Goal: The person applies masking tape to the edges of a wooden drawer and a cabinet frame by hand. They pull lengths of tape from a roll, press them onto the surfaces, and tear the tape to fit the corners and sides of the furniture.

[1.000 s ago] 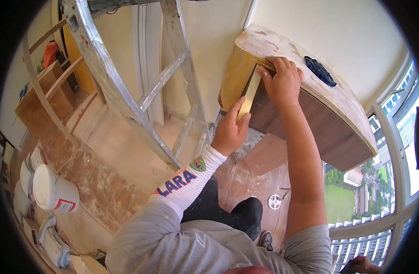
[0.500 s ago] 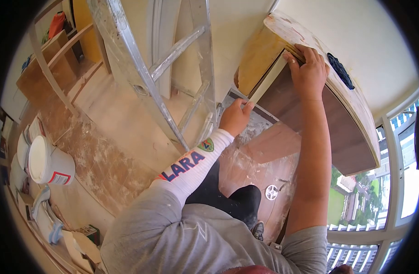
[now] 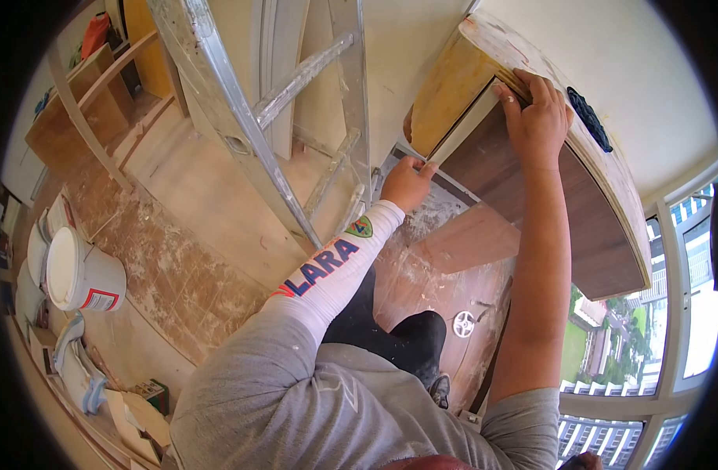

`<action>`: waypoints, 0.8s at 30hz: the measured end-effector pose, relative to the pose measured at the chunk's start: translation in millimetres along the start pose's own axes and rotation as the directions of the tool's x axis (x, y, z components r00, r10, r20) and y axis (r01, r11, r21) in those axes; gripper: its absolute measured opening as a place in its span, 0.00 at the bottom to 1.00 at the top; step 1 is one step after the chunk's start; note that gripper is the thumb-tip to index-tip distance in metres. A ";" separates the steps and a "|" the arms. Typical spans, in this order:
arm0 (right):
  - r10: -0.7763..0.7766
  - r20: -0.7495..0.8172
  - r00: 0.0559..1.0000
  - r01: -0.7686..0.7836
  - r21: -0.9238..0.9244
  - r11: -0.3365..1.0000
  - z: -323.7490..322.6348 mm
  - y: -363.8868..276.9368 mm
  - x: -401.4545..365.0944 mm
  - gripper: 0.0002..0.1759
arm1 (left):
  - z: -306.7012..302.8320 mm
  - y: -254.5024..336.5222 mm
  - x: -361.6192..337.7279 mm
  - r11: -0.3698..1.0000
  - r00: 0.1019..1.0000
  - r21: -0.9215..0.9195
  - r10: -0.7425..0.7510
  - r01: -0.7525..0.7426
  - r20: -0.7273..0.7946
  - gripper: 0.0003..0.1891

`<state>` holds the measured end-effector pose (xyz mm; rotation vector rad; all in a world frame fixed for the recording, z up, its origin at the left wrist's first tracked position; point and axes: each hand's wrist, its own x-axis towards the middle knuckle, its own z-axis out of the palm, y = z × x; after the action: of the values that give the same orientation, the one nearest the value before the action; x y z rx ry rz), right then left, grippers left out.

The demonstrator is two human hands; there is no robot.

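Note:
A narrow pale strip (image 3: 465, 125) lies along the edge of a dark wood-grain panel (image 3: 551, 180), under a curved cabinet top (image 3: 504, 43). My left hand (image 3: 407, 183) pinches the strip's lower end between thumb and fingers. At the upper end, my right hand (image 3: 537, 117) has its thumb on the strip and its fingers bent over the cabinet edge. A yellowish side panel (image 3: 445, 94) stands left of the strip. A dark cloth or bundle (image 3: 589, 119) rests on the cabinet top, right of my right hand.
A paint-spattered ladder (image 3: 253, 117) stands left of my arms. White buckets (image 3: 101, 274) and debris are at the far left. A white wheel-shaped piece (image 3: 463, 323) lies on the dusty floor (image 3: 171, 266). Windows (image 3: 676, 298) are on the right.
The view has shifted slightly. Both hands stay at the two ends of the strip, with my left hand a little closer in on its lower end.

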<state>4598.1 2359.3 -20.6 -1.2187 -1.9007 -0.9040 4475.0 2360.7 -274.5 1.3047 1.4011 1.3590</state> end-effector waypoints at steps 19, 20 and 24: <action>0.024 0.022 0.999 -0.023 -0.037 0.999 0.8 0.8 1.1 0.24 | 4.1 -7.0 6.4 0.999 0.999 -0.010 0.044 -0.044 -0.012 0.23; 0.020 0.017 1.000 -0.020 -0.039 0.999 1.1 1.3 0.9 0.24 | 4.4 -7.4 6.8 0.999 0.999 -0.012 0.048 -0.048 -0.015 0.23; 0.031 0.024 0.999 -0.030 -0.032 0.999 0.7 0.2 0.8 0.24 | 4.0 -9.0 9.0 0.999 0.999 -0.042 0.034 -0.033 0.008 0.23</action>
<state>4597.9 2360.4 -20.3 -1.2798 -1.8884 -0.9102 4476.0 2371.1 -282.8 1.3101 1.3431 1.3963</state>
